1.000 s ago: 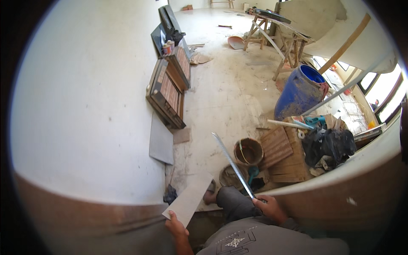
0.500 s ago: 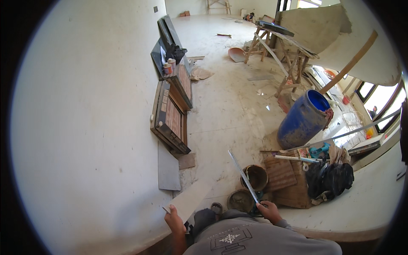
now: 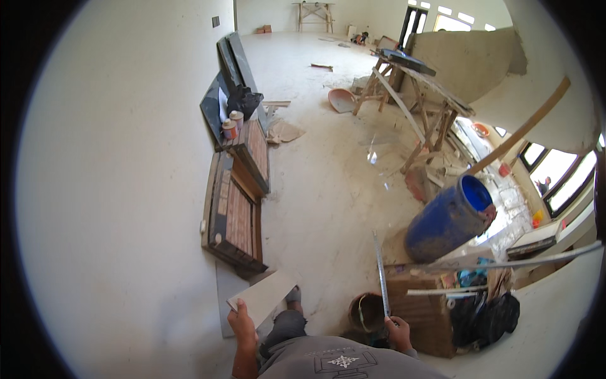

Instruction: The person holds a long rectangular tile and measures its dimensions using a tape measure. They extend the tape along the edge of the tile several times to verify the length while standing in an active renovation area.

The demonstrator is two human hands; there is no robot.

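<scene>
My left hand is closed on a long pale flat tile strip, fingers at its near left end, the strip slanting away to the right. My right hand grips the lower end of a long, thin silvery metal ruler, which points forward, nearly upright in the picture. Whether the ruler ends in a case inside the hand is hidden. Below the strip's far end a sandalled foot shows on the floor. A dirty bucket stands just left of the ruler.
Stacked tile boxes and dark slabs line the left wall. A blue drum stands right, behind a cardboard box with black plastic bags. Farther off are a wooden trestle and an orange basin.
The view has moved forward and tilted up; drum, boxes and buckets sit lower. A foot has come forward beneath the tile strip. The ruler has swung more upright. Both hands keep their hold.
</scene>
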